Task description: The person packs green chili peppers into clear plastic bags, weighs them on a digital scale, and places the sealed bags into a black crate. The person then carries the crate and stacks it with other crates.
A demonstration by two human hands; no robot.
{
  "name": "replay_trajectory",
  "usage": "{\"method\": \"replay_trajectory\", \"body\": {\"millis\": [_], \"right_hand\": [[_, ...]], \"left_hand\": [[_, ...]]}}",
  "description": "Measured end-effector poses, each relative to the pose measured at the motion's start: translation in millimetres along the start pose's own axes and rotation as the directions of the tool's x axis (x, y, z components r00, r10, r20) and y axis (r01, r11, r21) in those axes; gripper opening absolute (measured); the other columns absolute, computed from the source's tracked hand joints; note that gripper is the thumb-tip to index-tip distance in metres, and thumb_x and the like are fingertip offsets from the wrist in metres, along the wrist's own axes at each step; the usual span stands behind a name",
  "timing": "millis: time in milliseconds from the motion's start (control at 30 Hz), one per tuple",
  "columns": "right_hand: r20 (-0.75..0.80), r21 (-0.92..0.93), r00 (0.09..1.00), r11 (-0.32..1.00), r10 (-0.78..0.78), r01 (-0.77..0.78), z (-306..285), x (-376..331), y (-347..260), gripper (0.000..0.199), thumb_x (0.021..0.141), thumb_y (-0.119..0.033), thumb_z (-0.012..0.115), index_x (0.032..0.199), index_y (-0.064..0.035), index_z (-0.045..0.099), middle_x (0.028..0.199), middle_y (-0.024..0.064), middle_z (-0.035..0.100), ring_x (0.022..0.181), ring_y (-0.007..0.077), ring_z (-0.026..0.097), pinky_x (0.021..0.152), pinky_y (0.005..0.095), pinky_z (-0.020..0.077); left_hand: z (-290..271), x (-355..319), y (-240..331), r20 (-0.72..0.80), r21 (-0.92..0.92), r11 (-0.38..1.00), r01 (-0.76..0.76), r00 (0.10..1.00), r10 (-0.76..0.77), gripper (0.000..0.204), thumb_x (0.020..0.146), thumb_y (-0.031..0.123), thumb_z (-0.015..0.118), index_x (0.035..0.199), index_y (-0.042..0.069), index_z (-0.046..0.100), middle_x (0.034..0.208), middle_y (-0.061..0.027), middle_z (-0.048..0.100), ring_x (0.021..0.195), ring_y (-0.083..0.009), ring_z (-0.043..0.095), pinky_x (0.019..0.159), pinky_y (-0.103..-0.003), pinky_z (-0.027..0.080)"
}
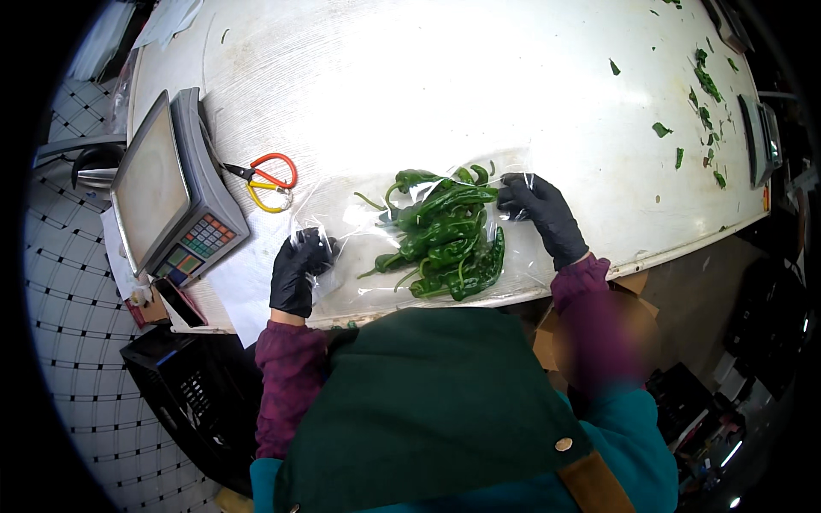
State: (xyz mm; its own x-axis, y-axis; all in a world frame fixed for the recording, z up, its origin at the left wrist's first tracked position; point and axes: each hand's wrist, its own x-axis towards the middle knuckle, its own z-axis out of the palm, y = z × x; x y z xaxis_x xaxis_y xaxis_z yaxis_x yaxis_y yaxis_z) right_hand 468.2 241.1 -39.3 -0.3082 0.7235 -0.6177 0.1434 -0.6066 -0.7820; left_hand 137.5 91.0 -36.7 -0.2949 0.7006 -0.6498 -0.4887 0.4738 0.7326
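Observation:
A clear plastic bag [349,275] lies at the near edge of the white table with several long green peppers [445,231] inside it. My left hand [303,267], in a black glove, is closed on the bag's left end, its fingers curled into the film. At the other end, my right hand [540,214], gloved in black too, pinches the film close to the upper right peppers. Between the two hands the film looks loose and shiny. The peppers are bunched together, with their curved stems mostly toward the left.
Left of the bag lie scissors [270,182] with red and yellow handles, beside a grey weighing scale [184,188] with coloured keys. Green leaf scraps [706,84] are scattered at the far right, near another device [758,141] on the table's edge. A black crate [192,393] stands below at left.

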Motion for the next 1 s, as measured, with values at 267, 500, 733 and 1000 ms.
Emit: {"method": "replay_trajectory", "body": {"millis": [267,500,733,1000], "right_hand": [[-0.038,0.147,0.912,0.901,-0.408,0.409,4,-24,-47,0.016,0.083,-0.008,0.050,0.091,0.0014,0.060,0.092,0.0104,0.060,0.087,0.0173,0.056,0.080,0.0275,0.0418],[0.009,-0.157,0.974,0.962,-0.226,0.225,-36,-31,-10,0.017,0.074,-0.001,0.052,0.088,-0.0032,0.062,0.130,0.0151,0.037,0.121,0.0234,0.034,0.099,0.0345,0.0266],[-0.123,0.192,0.992,0.981,0.018,0.006,-37,-25,-6,0.028,0.086,-0.024,0.050,0.106,-0.0040,0.052,0.096,0.0075,0.059,0.085,0.0153,0.058,0.071,0.0287,0.0475],[-0.026,-0.051,0.988,0.986,0.155,-0.156,-18,-6,-17,0.035,0.085,-0.032,0.052,0.102,-0.0018,0.054,0.083,0.0069,0.060,0.069,0.0139,0.059,0.060,0.0242,0.0471]], "left_hand": [[15,-22,39,0.056,-0.071,0.929,-0.364,0.928,0.368,0.013,0.078,0.004,0.053,0.090,0.000,0.053,0.084,-0.0108,0.057,0.077,-0.0212,0.056,0.074,-0.033,0.046],[-10,-30,20,0.200,0.649,0.601,-0.468,0.866,0.459,0.014,0.076,0.003,0.056,0.090,0.006,0.060,0.129,-0.0133,0.038,0.115,-0.0240,0.040,0.094,-0.035,0.032],[-28,-23,5,-0.210,-0.112,0.994,-0.018,0.978,-0.006,0.040,0.085,0.031,0.050,0.117,0.007,0.043,0.113,-0.0083,0.048,0.099,-0.0237,0.051,0.082,-0.036,0.042],[-4,-6,9,-0.271,-0.224,0.956,0.190,0.930,-0.248,0.038,0.082,0.036,0.055,0.109,0.011,0.047,0.090,-0.0105,0.059,0.076,-0.0227,0.058,0.068,-0.034,0.045]]}}
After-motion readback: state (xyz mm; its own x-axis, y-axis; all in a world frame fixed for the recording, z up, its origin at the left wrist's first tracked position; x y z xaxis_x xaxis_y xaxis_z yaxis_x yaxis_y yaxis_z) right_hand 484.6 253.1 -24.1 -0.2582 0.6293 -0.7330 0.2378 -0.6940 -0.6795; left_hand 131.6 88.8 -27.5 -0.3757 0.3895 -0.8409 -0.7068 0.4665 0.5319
